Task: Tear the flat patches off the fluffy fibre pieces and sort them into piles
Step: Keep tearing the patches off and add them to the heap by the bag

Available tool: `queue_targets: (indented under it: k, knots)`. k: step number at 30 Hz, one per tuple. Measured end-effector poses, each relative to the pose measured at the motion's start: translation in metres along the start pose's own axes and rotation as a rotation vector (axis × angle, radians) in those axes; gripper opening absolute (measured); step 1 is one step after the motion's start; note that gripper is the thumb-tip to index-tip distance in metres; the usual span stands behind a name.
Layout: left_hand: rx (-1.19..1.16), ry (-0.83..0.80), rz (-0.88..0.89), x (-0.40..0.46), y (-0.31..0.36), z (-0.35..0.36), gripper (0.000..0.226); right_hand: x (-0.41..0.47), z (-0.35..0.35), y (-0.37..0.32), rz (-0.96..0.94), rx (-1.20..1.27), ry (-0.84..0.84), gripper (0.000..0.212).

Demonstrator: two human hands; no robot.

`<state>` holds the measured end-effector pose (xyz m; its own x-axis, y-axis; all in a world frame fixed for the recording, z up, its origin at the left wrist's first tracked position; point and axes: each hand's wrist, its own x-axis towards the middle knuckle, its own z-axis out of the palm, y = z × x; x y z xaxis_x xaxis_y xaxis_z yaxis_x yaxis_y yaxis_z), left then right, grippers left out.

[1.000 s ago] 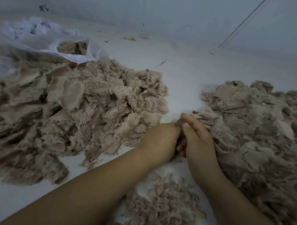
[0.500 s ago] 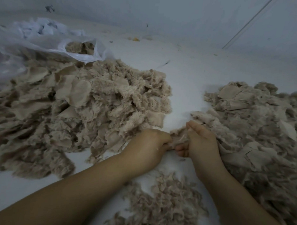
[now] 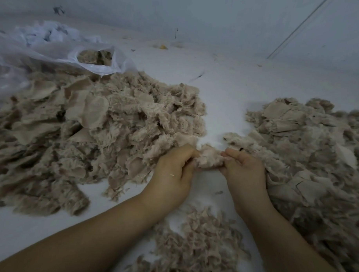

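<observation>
A small beige fluffy fibre piece (image 3: pixel 209 158) is stretched between my two hands just above the white surface. My left hand (image 3: pixel 173 172) pinches its left edge and my right hand (image 3: pixel 243 170) pinches its right edge. A large heap of beige fluffy pieces with flat patches (image 3: pixel 89 139) lies to the left. Another heap of the same material (image 3: pixel 313 151) fills the right side, touching my right hand. A smaller pile of shredded fluff (image 3: pixel 198 245) sits close to me between my forearms.
A translucent white plastic bag (image 3: pixel 55 52) with more fibre inside lies at the back left. A pale wall (image 3: pixel 211 18) rises behind the white surface (image 3: pixel 223 89). Small scraps dot the surface near the wall.
My hands were pressed together at the edge of the right heap; they have since drawn apart, and the fluffy piece is now spread out between them.
</observation>
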<state>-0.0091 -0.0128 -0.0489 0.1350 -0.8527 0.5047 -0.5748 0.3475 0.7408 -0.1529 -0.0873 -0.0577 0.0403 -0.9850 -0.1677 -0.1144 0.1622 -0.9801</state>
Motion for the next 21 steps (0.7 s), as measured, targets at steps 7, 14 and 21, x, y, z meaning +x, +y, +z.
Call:
queue_targets:
  k: [7,14,21]
  knots:
    - [-0.068,0.07,-0.002,-0.001,0.002,-0.006,0.015,-0.001,-0.005,0.004,-0.105,-0.096,0.044,0.05]
    - [0.077,0.182,0.132,0.01,0.005,0.005,0.013,-0.017,0.0,-0.007,-0.221,0.043,0.001,0.022]
    - [-0.008,0.093,0.145,0.001,0.006,0.01,0.015,-0.021,0.0,-0.01,-0.232,0.064,-0.097,0.024]
